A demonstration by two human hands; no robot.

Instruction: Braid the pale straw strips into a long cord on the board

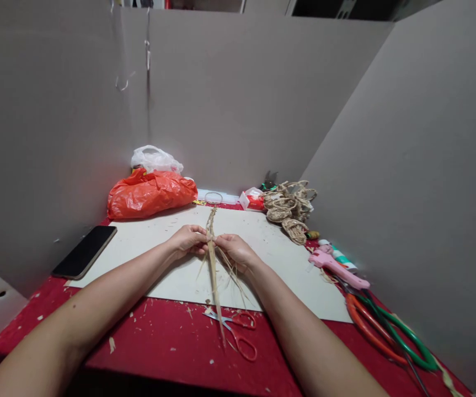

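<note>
Between my hands is a braid of straw-coloured plant fibre [211, 216], its plaited part pointing away from me. Loose flat strands [213, 270] trail from it toward the table's front edge. My left hand [188, 240] pinches the strands from the left side. From the right, my right hand [233, 249] pinches them at the same spot, with thin strands hanging below its fingers. Just under the long strand ends lie red-handled scissors [244, 333], their blades partly crossed by the strand. Below the hands is a pale board [171, 281].
A phone [86, 252] lies at left, near an orange plastic bag [153, 193] and a white bag [155, 159]. Bundles of braided cord [289, 207], a pink glue gun [337, 267] and large orange-and-green-handled tools [386, 331] line the right. Grey panels [238, 99] enclose the red-covered table [146, 342].
</note>
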